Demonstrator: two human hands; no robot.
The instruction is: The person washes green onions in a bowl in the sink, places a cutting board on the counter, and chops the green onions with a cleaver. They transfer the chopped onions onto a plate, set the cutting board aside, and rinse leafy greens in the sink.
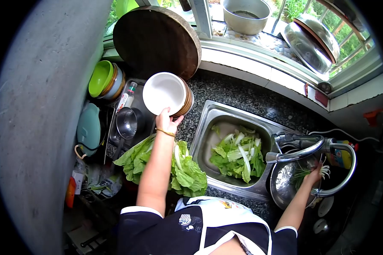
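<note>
Currently, left hand [168, 122] at near rim of white bowl [162, 91], fingers partly spread; firm grip, can't tell. Right hand [314, 175] closed around scallions [301, 173] above metal basin [281, 180], probably so the bunch stays together. Loose leaves [238, 157] in sink [205, 127], likely for containment; bulky greens [189, 172] beside it, near left forearm.

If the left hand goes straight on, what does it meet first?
The white bowl, whose rim the left hand seems to touch; beyond it, probably the round wooden board, though depth is unclear.
</note>
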